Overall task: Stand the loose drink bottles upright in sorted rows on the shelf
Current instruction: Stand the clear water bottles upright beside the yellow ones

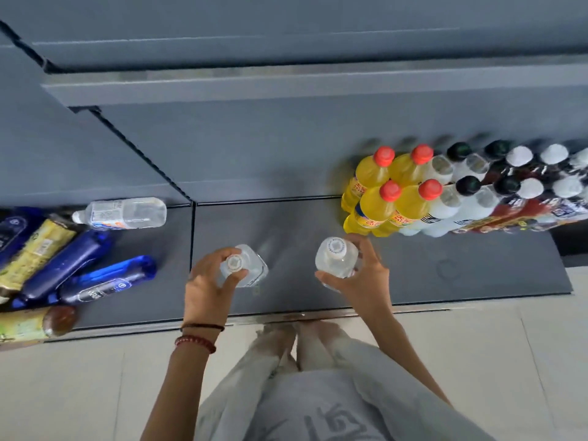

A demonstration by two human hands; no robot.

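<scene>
The left hand (208, 286) grips a clear bottle, the left bottle (251, 265), its fingers curled round the neck just under the cap and its thumb on the near side. The right hand (362, 281) grips a second clear one, the right bottle (335, 259), with the thumb wrapped across its near side and the fingers round the far right. Both bottles are upright, caps toward the camera, over the front of the grey shelf (286, 218). Whether either base touches the shelf cannot be told. Bare shelf lies between the two.

Just beyond the right hand, to its right, four yellow bottles (378, 202) with red caps stand in two rows. The fingertips are close to the nearest one. Further right stand pale bottles (445, 205), then black-capped (467, 185) and white-capped ones (531, 187), all packed touching.

Left of the left hand, well apart, lie loose bottles: a clear one (127, 213) on its side at the back, blue ones (105, 281) slanting, a yellow-labelled one (35, 249) and a brown-ended one (59, 319) at the front edge.

Both forearms reach forward and down, wrists slightly bent. Bracelets (197, 340) circle the left wrist. An upper shelf (286, 87) hangs over the back.
</scene>
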